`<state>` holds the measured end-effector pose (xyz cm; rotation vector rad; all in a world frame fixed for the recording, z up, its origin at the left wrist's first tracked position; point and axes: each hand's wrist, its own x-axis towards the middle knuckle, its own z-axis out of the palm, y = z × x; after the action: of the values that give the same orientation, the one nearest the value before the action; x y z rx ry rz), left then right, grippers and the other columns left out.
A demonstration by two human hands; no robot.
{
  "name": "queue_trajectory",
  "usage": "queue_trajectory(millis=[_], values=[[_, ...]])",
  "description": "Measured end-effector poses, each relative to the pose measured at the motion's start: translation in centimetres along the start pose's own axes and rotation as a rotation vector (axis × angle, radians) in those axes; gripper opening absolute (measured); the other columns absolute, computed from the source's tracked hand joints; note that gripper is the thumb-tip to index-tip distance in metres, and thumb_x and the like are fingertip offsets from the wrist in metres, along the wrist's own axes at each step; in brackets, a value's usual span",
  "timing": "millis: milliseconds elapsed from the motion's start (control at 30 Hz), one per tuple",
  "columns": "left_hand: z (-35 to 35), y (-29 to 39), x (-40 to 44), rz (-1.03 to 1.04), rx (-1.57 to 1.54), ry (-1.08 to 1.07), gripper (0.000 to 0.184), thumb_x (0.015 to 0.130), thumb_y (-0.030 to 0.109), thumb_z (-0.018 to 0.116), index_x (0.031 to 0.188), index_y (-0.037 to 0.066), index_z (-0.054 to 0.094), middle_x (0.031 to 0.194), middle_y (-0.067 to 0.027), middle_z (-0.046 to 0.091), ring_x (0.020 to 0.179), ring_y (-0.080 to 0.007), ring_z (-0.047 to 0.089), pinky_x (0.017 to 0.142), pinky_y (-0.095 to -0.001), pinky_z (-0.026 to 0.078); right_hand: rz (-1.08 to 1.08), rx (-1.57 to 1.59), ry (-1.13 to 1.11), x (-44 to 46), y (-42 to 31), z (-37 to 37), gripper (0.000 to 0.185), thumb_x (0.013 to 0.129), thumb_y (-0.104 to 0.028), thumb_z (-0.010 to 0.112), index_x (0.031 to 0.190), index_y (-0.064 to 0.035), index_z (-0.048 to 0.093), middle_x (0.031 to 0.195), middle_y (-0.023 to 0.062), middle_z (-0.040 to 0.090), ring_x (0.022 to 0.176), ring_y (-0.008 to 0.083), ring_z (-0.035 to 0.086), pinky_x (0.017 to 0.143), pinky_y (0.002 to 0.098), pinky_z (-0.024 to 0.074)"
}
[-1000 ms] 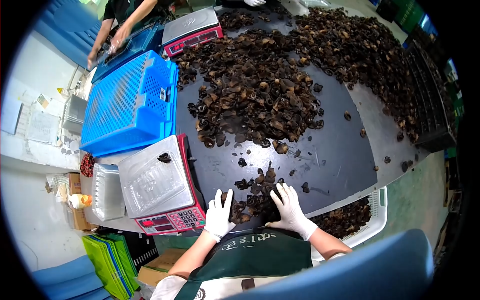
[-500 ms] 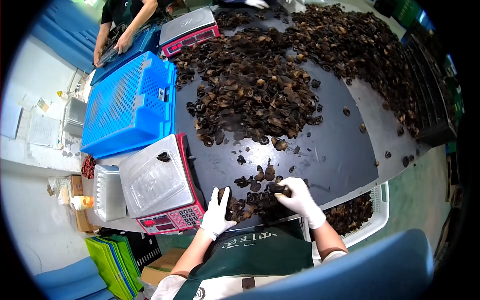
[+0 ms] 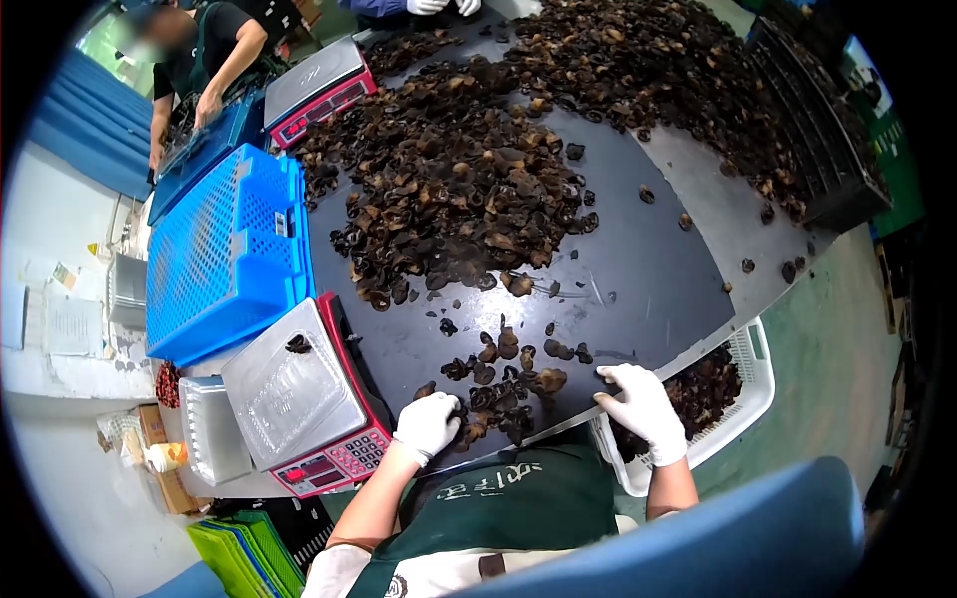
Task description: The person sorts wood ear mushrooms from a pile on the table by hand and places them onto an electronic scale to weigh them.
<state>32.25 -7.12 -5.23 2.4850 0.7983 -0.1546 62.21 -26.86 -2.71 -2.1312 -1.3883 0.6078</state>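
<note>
The left hand (image 3: 429, 427) is curled at the left side of the small pile (image 3: 496, 399) of dark pieces; whether it grips one, I cannot tell. The right hand (image 3: 643, 411) is well apart from it, its thumb and fingers parted, with no piece visible between. A moment ago it held a dark piece over the small pile; now it is at the front edge of the counter (image 3: 658, 289), by the basket (image 3: 766, 384) (which contains similar pieces), so only the left hand stays at the small pile. On the left, the scale (image 3: 294, 384) leaves little room. The wider room is on the right, between the front edge and the big pile (image 3: 449, 189), where few pieces lie.
</note>
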Motion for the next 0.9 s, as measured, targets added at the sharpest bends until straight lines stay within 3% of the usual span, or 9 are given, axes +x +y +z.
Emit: queue_trajectory(millis=[100, 167, 267, 400, 467, 533, 633, 767, 900], values=[[-1.7, -0.4, 0.6, -0.117, -0.142, 0.07, 0.015, 0.08, 0.018, 0.064, 0.09, 0.006, 0.063, 0.086, -0.0144, 0.065, 0.084, -0.0348, 0.064, 0.076, -0.0417, 0.053, -0.081, -0.03, 0.035, 0.1, -0.4, 1.6, 0.033, 0.075, -0.016, 0.075, 0.105, -0.005, 0.067, 0.091, 0.0118, 0.067, 0.087, 0.0319, 0.063, 0.08, 0.0403, 0.0498], [-3.1, 2.5, 1.5, -0.133, -0.579, 0.139, 0.015, 0.083, 0.017, 0.068, 0.09, 0.005, 0.065, 0.078, -0.0106, 0.064, 0.067, -0.0228, 0.062, 0.067, -0.0321, 0.052, -0.176, 0.021, -0.007, 0.7, -0.7, 3.0, 0.028, 0.074, -0.014, 0.075, 0.1, -0.0064, 0.067, 0.088, 0.0113, 0.065, 0.085, 0.0317, 0.062, 0.079, 0.0409, 0.0491], [-7.4, 11.1, 1.9, -0.104, -1.364, -0.317, 0.029, 0.086, 0.006, 0.069, 0.114, 0.0, 0.063, 0.092, -0.0049, 0.065, 0.081, -0.0096, 0.061, 0.078, -0.0268, 0.052, -0.281, 0.148, -0.022, 1.4, -1.9, 4.4, 0.03, 0.072, -0.012, 0.074, 0.1, -0.0076, 0.065, 0.097, 0.0098, 0.063, 0.094, 0.0308, 0.058, 0.084, 0.0407, 0.0465], [-4.6, 7.9, 6.2, 0.32, -0.548, 0.271, 0.034, 0.081, 0.007, 0.071, 0.114, 0.005, 0.063, 0.104, -0.0107, 0.065, 0.095, -0.0239, 0.064, 0.089, -0.0357, 0.05, -0.301, 0.019, 0.09, 3.2, -2.4, 6.0, 0.039, 0.071, -0.017, 0.077, 0.106, -0.0081, 0.064, 0.106, 0.0112, 0.061, 0.102, 0.0319, 0.056, 0.089, 0.0418, 0.0454], [-2.3, 3.7, 8.4, 0.172, -0.277, 0.436, 0.035, 0.082, 0.027, 0.071, 0.112, 0.01, 0.065, 0.118, -0.0146, 0.06, 0.113, -0.0352, 0.053, 0.099, -0.0438, 0.041, -0.253, -0.169, 0.174, 3.5, -3.1, 6.9, 0.06, 0.068, -0.029, 0.081, 0.123, -0.0111, 0.061, 0.124, 0.0147, 0.056, 0.116, 0.0354, 0.05, 0.099, 0.0478, 0.04], [-0.5, 0.8, 9.5, 0.124, 0.019, 0.442, 0.05, 0.08, 0.041, 0.07, 0.123, 0.016, 0.063, 0.129, -0.0163, 0.054, 0.122, -0.0393, 0.045, 0.103, -0.0493, 0.035, -0.269, -0.258, 0.113, 4.0, -2.9, 8.5, 0.079, 0.065, -0.039, 0.083, 0.135, -0.0143, 0.055, 0.137, 0.0169, 0.048, 0.125, 0.0388, 0.042, 0.105, 0.0546, 0.0326], [2.0, -0.8, 9.0, 0.129, 0.182, 0.294, 0.068, 0.075, 0.054, 0.07, 0.133, 0.023, 0.057, 0.14, -0.0166, 0.044, 0.128, -0.0436, 0.036, 0.105, -0.0558, 0.029, -0.384, -0.274, 0.148, 4.2, -2.0, 10.8, 0.069, 0.072, -0.042, 0.077, 0.133, -0.0156, 0.057, 0.134, 0.0155, 0.051, 0.123, 0.0375, 0.045, 0.104, 0.0559, 0.0324], [2.1, -1.4, 6.8, 0.237, 0.082, 0.334, 0.029, 0.078, 0.025, 0.073, 0.102, 0.011, 0.065, 0.108, -0.0132, 0.057, 0.101, -0.0353, 0.054, 0.089, -0.0448, 0.046, -0.422, -0.28, 0.261, 4.4, 0.4, 12.0, 0.034, 0.074, -0.033, 0.076, 0.104, -0.0185, 0.067, 0.115, 0.004, 0.06, 0.112, 0.0256, 0.052, 0.103, 0.0518, 0.033], [3.8, -3.3, 2.8, 0.229, -0.035, 0.294, 0.028, 0.077, 0.017, 0.072, 0.101, 0.005, 0.062, 0.103, -0.0146, 0.058, 0.097, -0.0349, 0.056, 0.087, -0.044, 0.047, -0.409, -0.199, 0.268, 5.0, 1.7, 11.1, 0.026, 0.073, -0.019, 0.075, 0.096, -0.0149, 0.066, 0.103, 0.0022, 0.061, 0.097, 0.0242, 0.056, 0.091, 0.044, 0.0401]])
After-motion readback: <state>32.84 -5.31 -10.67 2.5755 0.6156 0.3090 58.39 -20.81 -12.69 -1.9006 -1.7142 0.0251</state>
